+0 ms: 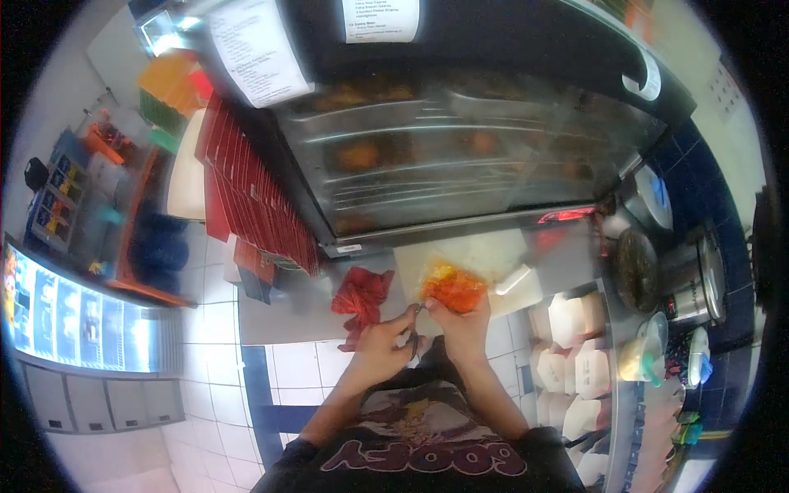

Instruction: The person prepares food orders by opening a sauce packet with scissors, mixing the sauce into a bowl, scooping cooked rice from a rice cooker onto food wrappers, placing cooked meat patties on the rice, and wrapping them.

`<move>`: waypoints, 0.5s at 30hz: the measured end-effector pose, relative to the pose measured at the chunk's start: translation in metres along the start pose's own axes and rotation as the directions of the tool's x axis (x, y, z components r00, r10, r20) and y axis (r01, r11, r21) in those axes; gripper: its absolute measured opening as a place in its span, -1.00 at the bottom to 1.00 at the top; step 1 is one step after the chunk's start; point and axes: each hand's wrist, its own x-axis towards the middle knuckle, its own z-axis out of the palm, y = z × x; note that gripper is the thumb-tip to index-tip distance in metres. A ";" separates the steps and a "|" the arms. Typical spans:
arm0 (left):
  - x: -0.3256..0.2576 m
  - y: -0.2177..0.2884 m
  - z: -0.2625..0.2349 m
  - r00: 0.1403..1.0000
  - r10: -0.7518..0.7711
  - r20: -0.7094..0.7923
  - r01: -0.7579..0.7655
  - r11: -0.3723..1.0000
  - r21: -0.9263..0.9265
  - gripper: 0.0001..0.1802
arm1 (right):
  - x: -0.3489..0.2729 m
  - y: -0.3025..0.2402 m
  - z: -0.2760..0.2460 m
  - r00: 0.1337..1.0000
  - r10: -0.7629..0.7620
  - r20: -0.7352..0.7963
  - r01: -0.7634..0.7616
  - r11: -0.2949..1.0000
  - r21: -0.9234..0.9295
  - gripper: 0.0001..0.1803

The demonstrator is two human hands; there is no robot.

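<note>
My right hand (pixel 460 329) grips the near edge of a clear plastic bag of orange and red food (pixel 452 286) that rests on a white cutting board (pixel 493 255). My left hand (pixel 386 337) is beside it, fingers pinched at the bag's near left corner, where a thin strip or tie shows between the two hands. A crumpled red bag (pixel 360 296) lies on the steel counter just left of my left hand.
A glass-fronted warming cabinet (pixel 460 156) with fried food stands behind the counter. A row of red folded boxes (pixel 246 189) leans at its left. White takeaway containers (pixel 567 361) are stacked at right, next to round metal pots (pixel 657 271). White tiled floor lies below left.
</note>
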 end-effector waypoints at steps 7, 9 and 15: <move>-0.004 0.001 0.005 0.994 0.076 -0.076 -0.075 0.997 0.019 -0.36 | 0.001 0.000 0.001 1.000 -0.027 -0.016 0.027 0.999 0.021 -0.44; -0.005 0.001 0.006 0.989 0.106 -0.103 -0.100 0.993 0.058 -0.37 | -0.001 -0.003 0.000 1.000 -0.022 -0.002 0.022 1.000 0.019 -0.44; -0.005 -0.011 0.007 1.000 -0.022 0.001 0.022 0.998 0.064 -0.42 | -0.003 -0.001 -0.004 0.999 -0.033 -0.003 0.033 0.998 -0.053 -0.44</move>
